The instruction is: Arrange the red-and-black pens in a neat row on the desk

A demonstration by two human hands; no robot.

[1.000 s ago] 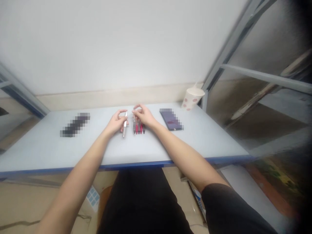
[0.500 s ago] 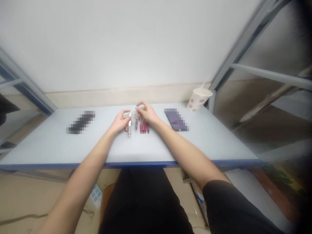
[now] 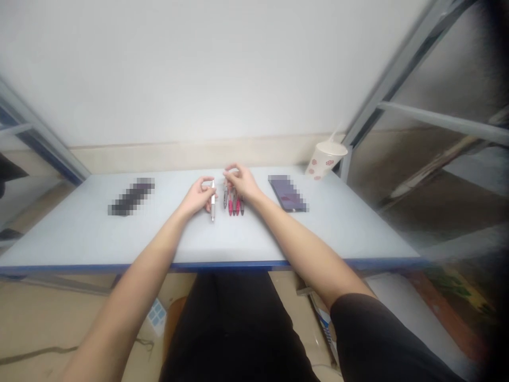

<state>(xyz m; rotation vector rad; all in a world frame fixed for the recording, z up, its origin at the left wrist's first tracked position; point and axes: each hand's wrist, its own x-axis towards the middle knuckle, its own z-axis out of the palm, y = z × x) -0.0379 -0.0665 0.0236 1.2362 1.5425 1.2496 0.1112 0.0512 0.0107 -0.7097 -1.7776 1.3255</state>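
Observation:
My left hand is closed, pinching a white and silver pen whose tip points toward the table's front edge. To the right, my right hand grips the far end of a dark grey pen between thumb and fingers. Beside that pen lies a side-by-side row of red and dark pens on the table. The upper parts of the row are hidden under my right hand. A narrow gap separates the white pen from the dark grey one.
The pale blue tabletop reaches back to a wall. A dark pixelated object lies at left and a dark phone-like slab at right. A paper cup with a straw stands at the back right corner. Metal frames flank the table.
The dark grey pen in my right hand has shifted slightly right and away from me, closer to the row. My left hand still holds the white pen, nearly unmoved.

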